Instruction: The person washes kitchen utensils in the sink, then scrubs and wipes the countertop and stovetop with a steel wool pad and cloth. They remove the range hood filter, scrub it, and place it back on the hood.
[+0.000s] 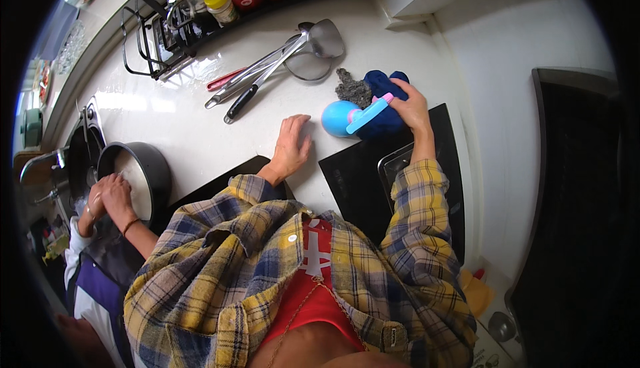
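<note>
My left hand (pixel 290 144) is over the white countertop (pixel 195 123), fingers spread and nothing in it. My right hand (pixel 412 105) has its fingers on a dark blue cloth (pixel 382 84), its thumb by the pink trigger end of a blue spray bottle (pixel 341 118). Whether it grips the cloth, the bottle or both, I cannot tell. A grey scouring pad (pixel 353 89) touches the cloth. Beyond my left hand lie a turner (pixel 326 39), a strainer (pixel 309 66) and other long-handled metal utensils, one with a red handle (pixel 225 79).
At left, another person's hands (pixel 117 199) reach into a dark pot (pixel 162 178) holding whitish content, near a sink faucet (pixel 42 160). A black rack (pixel 150 63) with jars stands at the back. A black panel (pixel 345 180) with a dark tray lies beneath my right forearm.
</note>
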